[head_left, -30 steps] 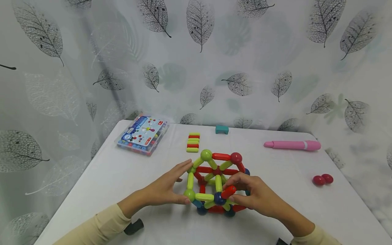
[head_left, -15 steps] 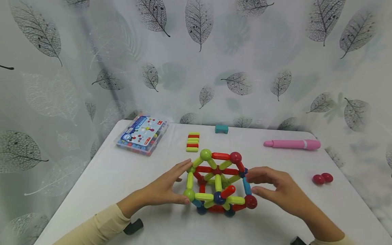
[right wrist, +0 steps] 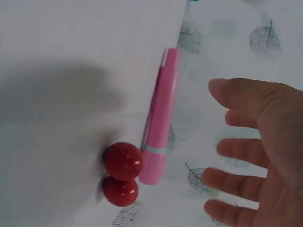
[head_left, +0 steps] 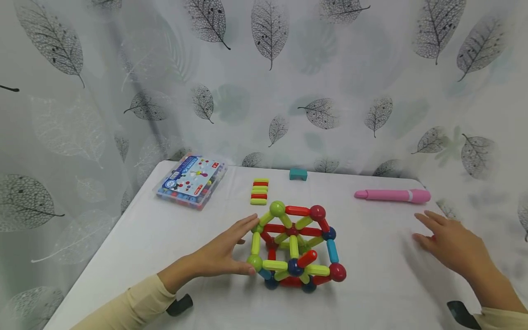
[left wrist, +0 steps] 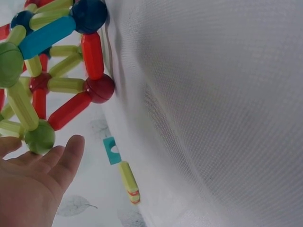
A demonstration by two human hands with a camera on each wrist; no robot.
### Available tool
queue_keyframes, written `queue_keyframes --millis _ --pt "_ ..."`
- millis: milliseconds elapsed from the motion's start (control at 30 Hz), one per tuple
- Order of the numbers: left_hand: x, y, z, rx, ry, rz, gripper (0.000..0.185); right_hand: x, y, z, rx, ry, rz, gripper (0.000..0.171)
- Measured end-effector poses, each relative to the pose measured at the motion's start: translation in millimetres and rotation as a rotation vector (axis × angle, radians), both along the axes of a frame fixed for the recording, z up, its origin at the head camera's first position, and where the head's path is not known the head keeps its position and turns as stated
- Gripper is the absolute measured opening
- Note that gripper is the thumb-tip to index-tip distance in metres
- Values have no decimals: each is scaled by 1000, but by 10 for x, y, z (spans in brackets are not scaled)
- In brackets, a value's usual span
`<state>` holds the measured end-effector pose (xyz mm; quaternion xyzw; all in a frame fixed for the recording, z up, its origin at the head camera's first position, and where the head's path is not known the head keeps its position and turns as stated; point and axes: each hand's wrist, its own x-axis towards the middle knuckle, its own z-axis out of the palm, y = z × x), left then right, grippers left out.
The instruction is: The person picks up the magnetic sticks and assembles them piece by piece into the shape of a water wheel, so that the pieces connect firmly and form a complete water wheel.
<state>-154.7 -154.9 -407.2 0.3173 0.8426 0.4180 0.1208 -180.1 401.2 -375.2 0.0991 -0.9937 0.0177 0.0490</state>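
Observation:
A cage of yellow-green, red and blue rods joined by coloured balls (head_left: pixel 293 247) stands at the table's middle. One red rod (head_left: pixel 307 259) juts up from a dark blue ball at its front. My left hand (head_left: pixel 224 250) rests against the structure's left side; in the left wrist view the fingers (left wrist: pixel 71 158) touch a green ball (left wrist: pixel 40 137). Over on the right, my right hand (head_left: pixel 453 250) hovers with spread fingers, holding nothing. Two red balls (right wrist: pixel 122 172) lie touching each other near it, mostly hidden by the hand in the head view.
A pink pen-shaped object (head_left: pixel 392 195) lies at the back right. Several short yellow-green and red rods (head_left: pixel 259 191) sit in a row behind the structure, beside a teal block (head_left: pixel 298 174). At the back left is a clear box of pieces (head_left: pixel 191 181).
My right hand has let go of the jutting red rod and moved right, over the red balls. The left hand and the structure have stayed in place.

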Motion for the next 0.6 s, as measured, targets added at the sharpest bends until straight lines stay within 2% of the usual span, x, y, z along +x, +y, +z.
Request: queue_keyframes --millis 67,167,300,400,533,600 --pt "-1 0 1 0 -1 1 102 -37 116 -69 80 -118 -40 70" --pt "-3 1 4 0 -6 4 102 -73 217 -150 124 -226 -84 75" --pt "-8 3 7 2 -10 1 102 -112 271 -259 108 -315 -103 66" --pt "-14 5 6 0 -3 -4 102 -131 274 -348 98 -325 -97 53" --pt "-18 6 4 -2 -2 -5 102 -143 259 -441 77 -272 -76 42" --pt "-16 7 6 -2 -6 -8 102 -131 238 -462 32 -229 -59 40"
